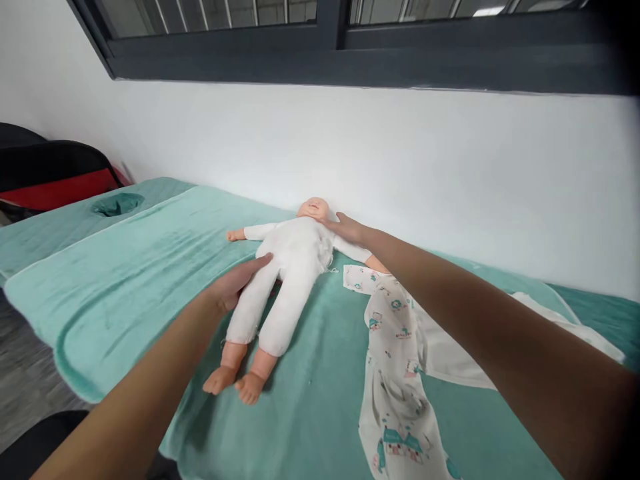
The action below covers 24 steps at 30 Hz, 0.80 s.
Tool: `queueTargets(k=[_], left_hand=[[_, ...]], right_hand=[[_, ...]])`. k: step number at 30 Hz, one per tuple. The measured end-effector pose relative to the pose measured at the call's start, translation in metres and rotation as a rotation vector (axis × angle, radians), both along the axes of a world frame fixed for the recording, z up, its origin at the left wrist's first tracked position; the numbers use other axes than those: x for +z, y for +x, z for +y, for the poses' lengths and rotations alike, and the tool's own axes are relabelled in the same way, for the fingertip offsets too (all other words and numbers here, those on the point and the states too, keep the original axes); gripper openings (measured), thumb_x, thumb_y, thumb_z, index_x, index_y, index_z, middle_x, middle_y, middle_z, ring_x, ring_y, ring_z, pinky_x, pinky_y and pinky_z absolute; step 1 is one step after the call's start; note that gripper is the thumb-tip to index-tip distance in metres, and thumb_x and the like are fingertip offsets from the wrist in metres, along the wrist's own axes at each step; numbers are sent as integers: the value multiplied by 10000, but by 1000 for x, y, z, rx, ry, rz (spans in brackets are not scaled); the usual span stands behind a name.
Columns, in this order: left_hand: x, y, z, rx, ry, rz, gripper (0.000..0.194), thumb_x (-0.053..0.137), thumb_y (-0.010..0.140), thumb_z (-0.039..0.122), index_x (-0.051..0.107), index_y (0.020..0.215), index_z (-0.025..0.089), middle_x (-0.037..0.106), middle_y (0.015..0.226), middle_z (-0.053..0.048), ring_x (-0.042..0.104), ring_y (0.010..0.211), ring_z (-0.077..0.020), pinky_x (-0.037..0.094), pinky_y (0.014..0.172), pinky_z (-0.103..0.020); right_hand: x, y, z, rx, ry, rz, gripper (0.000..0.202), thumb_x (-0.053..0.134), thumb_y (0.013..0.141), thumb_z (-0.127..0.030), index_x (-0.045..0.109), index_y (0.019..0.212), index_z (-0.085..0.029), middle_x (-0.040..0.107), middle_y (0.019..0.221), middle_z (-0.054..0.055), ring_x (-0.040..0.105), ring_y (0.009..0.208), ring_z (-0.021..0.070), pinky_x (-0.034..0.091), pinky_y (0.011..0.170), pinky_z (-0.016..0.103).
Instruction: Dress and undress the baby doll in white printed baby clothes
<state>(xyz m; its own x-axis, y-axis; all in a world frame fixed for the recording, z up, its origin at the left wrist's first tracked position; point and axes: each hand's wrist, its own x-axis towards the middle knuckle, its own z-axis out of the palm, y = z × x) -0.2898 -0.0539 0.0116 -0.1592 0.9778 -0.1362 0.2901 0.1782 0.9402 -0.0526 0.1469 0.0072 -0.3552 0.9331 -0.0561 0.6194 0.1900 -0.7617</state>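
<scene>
From my distant seat, I see at the far left a black-and-red object (63, 187) by the white wall (225, 147). Next comes a teal quilted cover (35, 233) with a round hole (117, 205), then a soft green plush blanket (120, 280) spread beside it.

My left hand (243, 279) is at the hip of a baby doll with a white cloth body and peach-coloured head, hands and feet (295, 250). My thumb lies on top of the cloth by the upper thigh; the other fingers are mostly hidden, so I cannot tell how tightly they close. The doll lies face up on the blanket, in the middle of my view. Its long axis runs obliquely: the head points away from me, near the wall, and the feet point towards me and to the left. One arm stretches left; the other reaches right, towards my right forearm.

My right hand (349, 230) touches the doll beside its neck, fingers extended and thumb raised wide of them.

Right of the doll lies a white baby garment with teal and pink prints (393, 340), its length running towards me. A plain white cloth (447, 347) extends from beside it, partly covered by my forearm.
</scene>
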Motion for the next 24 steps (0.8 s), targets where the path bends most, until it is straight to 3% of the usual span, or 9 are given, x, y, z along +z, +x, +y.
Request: queueTargets(k=[3,7,9,11,13,16,21,22,24], left_hand=[[-4,-1,-6,201,29,183,547,523,813,634,644,1049,156,736,960,-117,694,906,-291,552,766,-398],[0,37,-27,351,316,498,503,515,856,542,584,1173,157,617,1270,-178,567,1186,-317,438,1010,-463],[-4,79,-44,236,388,490,406,475,894,506,606,1114,191,658,1168,-133,608,1085,-281,456,969,-421],[-15,131,-61,-42,252,400,413,498,879,530,622,1080,191,684,1046,-117,643,940,-268,484,883,-395],[-29,181,-73,-259,145,406,437,648,780,499,634,1067,170,675,1077,-142,635,985,-298,480,876,-389],[-37,235,-84,-311,86,448,390,667,725,252,628,1086,110,653,1142,-191,610,1062,-335,469,898,-409],[-10,277,-104,-691,397,292,389,475,701,37,692,962,227,683,1025,-30,633,1013,-209,476,917,-311],[-3,284,-108,-729,488,285,386,470,691,26,690,935,229,670,1013,-32,621,1025,-211,472,929,-319],[8,297,-115,-630,639,342,381,477,685,17,656,956,217,628,1028,-59,592,1046,-226,468,938,-349]], right_hand=[[-13,49,-10,-48,24,-142,727,267,932,-717,545,1249,-125,662,1237,192,666,1027,248,514,844,331],[-33,148,-53,-189,95,-339,555,329,964,-605,626,980,-137,708,1011,198,665,950,290,466,829,360],[-40,193,-83,-212,132,-424,443,451,932,-563,629,962,-158,705,1002,190,646,972,314,448,836,376],[-41,228,-111,-201,156,-481,375,534,899,-514,631,999,-166,700,1048,188,633,979,320,444,838,383],[-35,250,-135,-165,179,-515,315,587,875,-441,640,1028,-170,692,1112,179,620,1009,319,442,856,383],[-14,264,-163,-93,245,-517,240,564,887,-330,656,1058,-189,684,1179,139,601,1076,302,432,900,374],[30,267,-218,-23,397,-404,305,420,972,-352,643,1145,-235,680,1216,76,602,1100,245,426,931,329],[38,267,-231,-3,419,-373,303,425,973,-364,647,1139,-242,686,1206,63,607,1092,234,430,925,316],[53,268,-261,103,459,-282,300,440,973,-373,665,1117,-237,703,1150,55,625,1046,223,441,896,306]])
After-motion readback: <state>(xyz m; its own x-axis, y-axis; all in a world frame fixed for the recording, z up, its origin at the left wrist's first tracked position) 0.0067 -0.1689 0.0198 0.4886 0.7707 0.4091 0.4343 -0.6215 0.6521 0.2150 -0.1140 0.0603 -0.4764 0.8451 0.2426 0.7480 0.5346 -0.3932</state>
